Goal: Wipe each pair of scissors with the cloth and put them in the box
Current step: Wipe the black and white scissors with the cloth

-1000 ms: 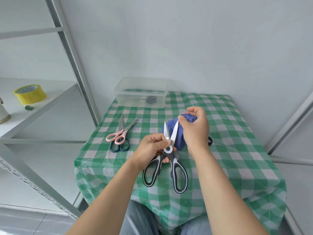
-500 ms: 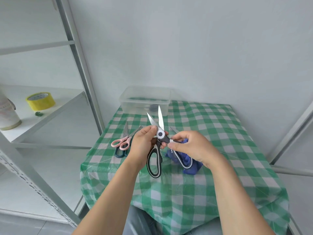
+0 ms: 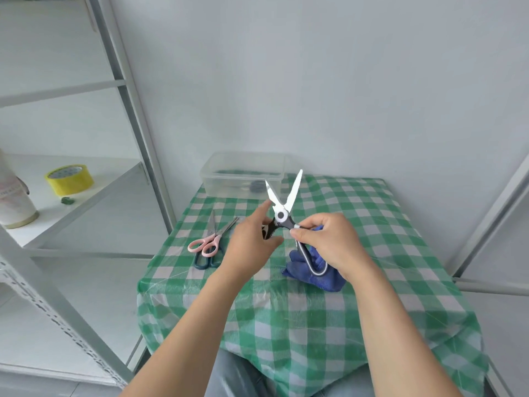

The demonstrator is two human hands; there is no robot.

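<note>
Green-checked tablecloth against pale walls; right hand tight on open scissors, left hand of unclear grip.

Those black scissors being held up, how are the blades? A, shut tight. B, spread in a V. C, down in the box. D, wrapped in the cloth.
B: on the black scissors the blades stand apart in a bare V, tips toward the box, while the right hand pinches one handle, with the cloth under it.

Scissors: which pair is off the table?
The black-and-white pair, pinched in the right hand; the pink pair and dark-blue pair lie on the tablecloth.
</note>
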